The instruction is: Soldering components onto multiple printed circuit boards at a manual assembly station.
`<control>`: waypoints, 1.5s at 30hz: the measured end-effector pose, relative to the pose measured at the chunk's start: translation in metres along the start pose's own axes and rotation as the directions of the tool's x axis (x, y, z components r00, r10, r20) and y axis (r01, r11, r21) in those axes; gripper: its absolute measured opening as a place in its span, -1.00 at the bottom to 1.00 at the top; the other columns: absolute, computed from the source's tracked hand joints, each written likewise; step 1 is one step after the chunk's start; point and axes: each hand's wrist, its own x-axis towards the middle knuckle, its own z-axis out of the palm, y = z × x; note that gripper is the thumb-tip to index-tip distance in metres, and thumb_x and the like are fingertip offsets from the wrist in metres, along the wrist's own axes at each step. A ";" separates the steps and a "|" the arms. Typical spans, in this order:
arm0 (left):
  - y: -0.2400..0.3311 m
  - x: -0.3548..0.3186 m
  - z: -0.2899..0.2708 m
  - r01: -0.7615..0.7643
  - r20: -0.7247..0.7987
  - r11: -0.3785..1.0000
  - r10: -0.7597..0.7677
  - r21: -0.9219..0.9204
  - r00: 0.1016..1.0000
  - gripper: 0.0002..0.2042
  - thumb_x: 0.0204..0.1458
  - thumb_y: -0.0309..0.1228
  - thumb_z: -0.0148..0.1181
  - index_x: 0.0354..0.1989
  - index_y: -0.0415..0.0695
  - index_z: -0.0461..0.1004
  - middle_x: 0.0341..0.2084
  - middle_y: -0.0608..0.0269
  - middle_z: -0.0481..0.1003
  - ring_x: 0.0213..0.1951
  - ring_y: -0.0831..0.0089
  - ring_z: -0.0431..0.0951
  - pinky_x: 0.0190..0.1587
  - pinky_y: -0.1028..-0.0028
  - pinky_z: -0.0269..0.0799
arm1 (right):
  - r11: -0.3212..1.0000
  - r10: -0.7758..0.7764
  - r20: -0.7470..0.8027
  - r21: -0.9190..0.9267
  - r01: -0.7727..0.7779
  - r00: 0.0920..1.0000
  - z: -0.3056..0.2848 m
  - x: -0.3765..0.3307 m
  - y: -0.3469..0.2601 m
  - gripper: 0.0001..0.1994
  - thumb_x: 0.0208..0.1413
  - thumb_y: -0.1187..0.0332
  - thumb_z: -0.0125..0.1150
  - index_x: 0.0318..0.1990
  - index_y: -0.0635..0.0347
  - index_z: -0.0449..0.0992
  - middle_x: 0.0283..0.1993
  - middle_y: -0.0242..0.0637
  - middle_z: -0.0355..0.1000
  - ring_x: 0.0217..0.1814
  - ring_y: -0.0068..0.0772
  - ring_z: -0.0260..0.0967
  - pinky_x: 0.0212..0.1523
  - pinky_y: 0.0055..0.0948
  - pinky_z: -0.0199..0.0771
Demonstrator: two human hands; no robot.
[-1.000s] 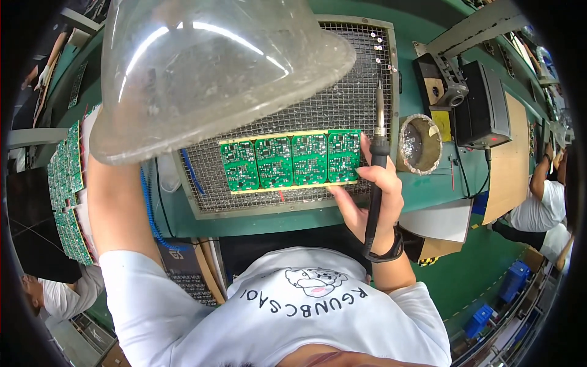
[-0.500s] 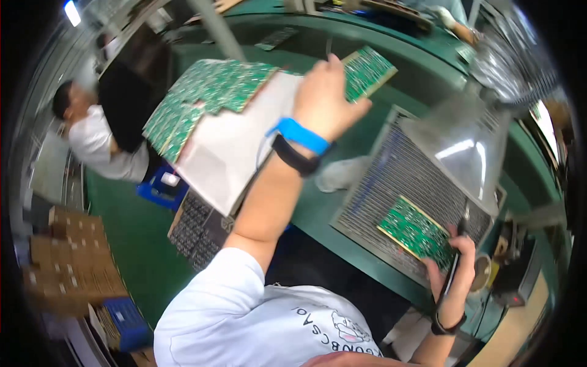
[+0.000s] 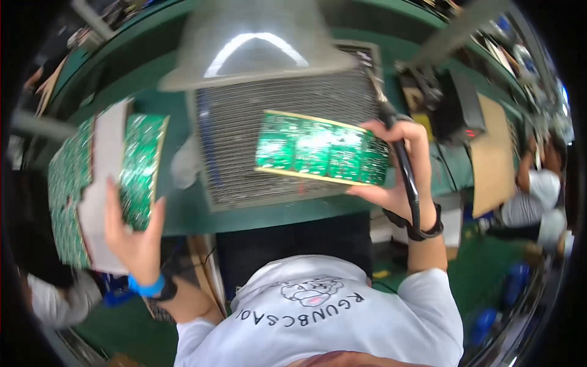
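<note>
Head view, the only one: the person's right hand [image 3: 397,177] grasps two things at once, its fingers pinching the right end of a green circuit board panel [image 3: 321,148] while the same fist is closed around the dark handle of a soldering iron [image 3: 400,165], whose cable loops down past the wrist. The panel is a long strip of several identical boards with pale yellow edges; it sits slightly tilted over the ribbed metal grille [image 3: 244,134] in the middle of the green table [image 3: 183,211], though motion blur leaves it unclear whether the panel rests on the grille or is lifted just above it. A clear domed hood [image 3: 251,46] hangs directly above the grille's far side. The left hand [image 3: 137,235], wearing a blue wristband, is clenched on the lower edge of a second green board [image 3: 142,168], which is backed by a grey sheet [image 3: 101,196], both held upright to the left of the grille. More green boards [image 3: 64,183] lie stacked just beside that hand, at the far left. Another person in a white shirt [image 3: 538,202] is at the right edge, well apart.
</note>
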 end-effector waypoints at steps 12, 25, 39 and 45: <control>0.003 -0.018 -0.001 -0.082 0.121 0.983 0.102 -0.163 0.987 -0.18 -0.11 -0.59 0.41 0.42 -0.34 0.23 0.34 -0.12 0.34 0.31 0.09 0.39 0.32 0.24 0.27 | 0.998 -0.037 -0.139 0.043 0.043 0.990 -0.011 -0.028 -0.049 -0.22 -0.26 0.31 0.75 0.06 0.29 0.27 -0.01 -0.11 0.42 0.10 -0.11 0.57 0.01 -0.31 0.58; 0.048 0.004 0.032 -0.275 0.305 0.928 0.345 -0.250 0.888 -0.14 -0.28 -0.57 0.48 0.35 -0.35 0.32 0.25 -0.20 0.43 0.18 -0.04 0.52 0.23 0.21 0.39 | 0.998 0.066 0.025 -0.003 -0.066 0.997 -0.021 -0.035 -0.061 -0.10 -0.36 0.37 0.80 0.00 0.09 0.07 0.11 0.41 0.42 0.09 -0.05 0.52 0.08 -0.23 0.53; 0.093 0.029 0.043 -0.431 0.312 0.801 0.571 -0.416 0.760 0.29 -0.47 0.20 0.60 0.42 -0.42 0.15 0.16 -0.23 0.46 0.19 -0.03 0.49 0.31 0.05 0.26 | 0.999 0.051 0.033 -0.006 -0.051 0.998 -0.018 -0.037 -0.059 -0.14 -0.35 0.32 0.79 0.00 0.04 0.14 0.05 0.23 0.53 0.05 -0.06 0.44 0.08 -0.07 0.42; 0.118 0.012 0.043 -0.345 0.239 0.739 0.558 -0.579 0.795 0.22 -0.72 0.30 0.54 0.18 -0.39 0.47 -0.13 -0.04 0.52 -0.11 0.17 0.57 -0.04 0.27 0.50 | 0.991 0.082 0.053 0.103 -0.087 0.995 -0.005 -0.042 -0.055 -0.11 -0.35 0.38 0.78 0.04 0.03 0.10 0.12 0.34 0.46 0.07 -0.03 0.46 0.11 -0.07 0.43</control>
